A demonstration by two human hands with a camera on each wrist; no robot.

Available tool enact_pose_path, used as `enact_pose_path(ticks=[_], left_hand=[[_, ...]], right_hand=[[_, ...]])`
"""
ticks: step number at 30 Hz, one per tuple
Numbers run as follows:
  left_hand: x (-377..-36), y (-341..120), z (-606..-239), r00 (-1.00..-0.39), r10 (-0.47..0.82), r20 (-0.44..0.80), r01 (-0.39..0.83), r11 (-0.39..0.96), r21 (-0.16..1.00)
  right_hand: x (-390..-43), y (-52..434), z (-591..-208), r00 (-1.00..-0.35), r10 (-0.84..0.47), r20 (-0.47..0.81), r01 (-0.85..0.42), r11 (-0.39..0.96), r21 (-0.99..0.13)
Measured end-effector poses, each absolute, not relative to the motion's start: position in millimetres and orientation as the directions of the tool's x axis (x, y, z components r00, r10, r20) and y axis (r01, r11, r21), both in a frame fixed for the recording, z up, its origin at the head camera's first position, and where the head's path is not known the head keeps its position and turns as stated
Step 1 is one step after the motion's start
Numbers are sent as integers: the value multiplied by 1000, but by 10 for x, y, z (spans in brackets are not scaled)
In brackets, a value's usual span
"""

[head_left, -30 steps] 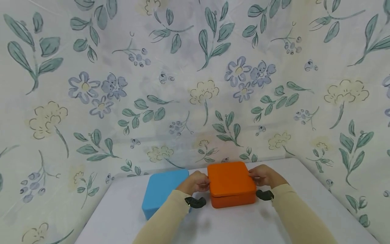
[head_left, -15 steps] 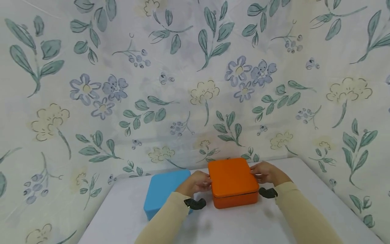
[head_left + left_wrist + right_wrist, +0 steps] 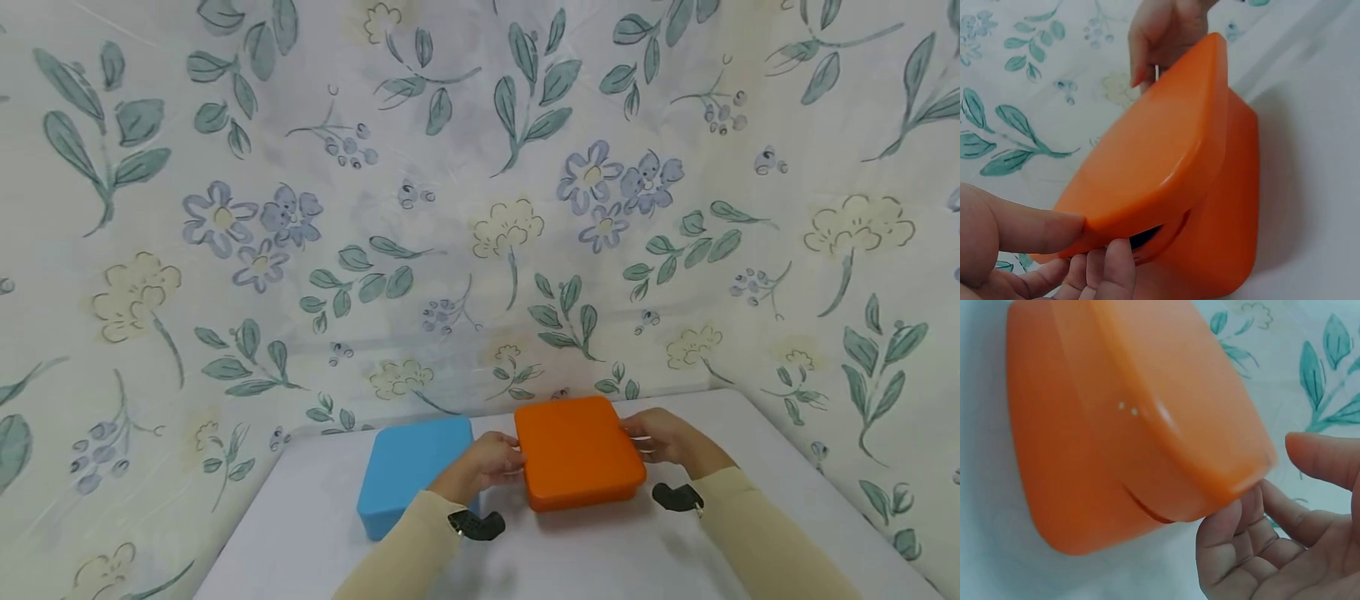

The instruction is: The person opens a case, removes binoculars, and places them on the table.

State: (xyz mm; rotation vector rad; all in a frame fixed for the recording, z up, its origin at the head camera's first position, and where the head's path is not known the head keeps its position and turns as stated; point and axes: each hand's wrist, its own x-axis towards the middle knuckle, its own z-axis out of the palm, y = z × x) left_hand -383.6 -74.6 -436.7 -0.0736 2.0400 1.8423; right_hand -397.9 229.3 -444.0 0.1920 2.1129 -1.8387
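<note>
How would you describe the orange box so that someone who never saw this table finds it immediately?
On the white table before the flowered cloth stand two flat, rounded boxes side by side. The orange box is the right-hand one, gripped between the left hand and right hand. Unlike the blue box, its lid is lifted slightly.

This looks like a staged recording corner rather than a lived-in room. A pale cloth printed with green leaves and blue and cream flowers (image 3: 480, 208) hangs as a backdrop behind and to both sides of a plain white tabletop (image 3: 600, 558). Only an orange plastic lidded box (image 3: 577, 450) and a blue plastic box (image 3: 408, 471) sit on it.
</note>
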Motion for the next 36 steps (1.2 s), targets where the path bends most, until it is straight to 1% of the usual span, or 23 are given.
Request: enact_pose_path(ticks=[12, 19, 25, 36], left_hand=[[-3535, -796, -4436, -925, 267, -271, -250, 109, 962], [-3316, -799, -4454, -933, 260, -247, -228, 103, 968], [-3132, -800, -4510, -933, 258, -250, -232, 96, 968], [-2967, -790, -4586, -923, 249, -292, -279, 88, 956]], right_hand=[[-3712, 2343, -4480, -935, -181, -305, 276, 168, -946], [-3568, 2381, -4470, -928, -207, -311, 275, 186, -943], [-3420, 2422, -4493, -924, -237, -300, 257, 195, -946], [-3180, 2482, -4486, -909, -279, -309, 263, 190, -946]])
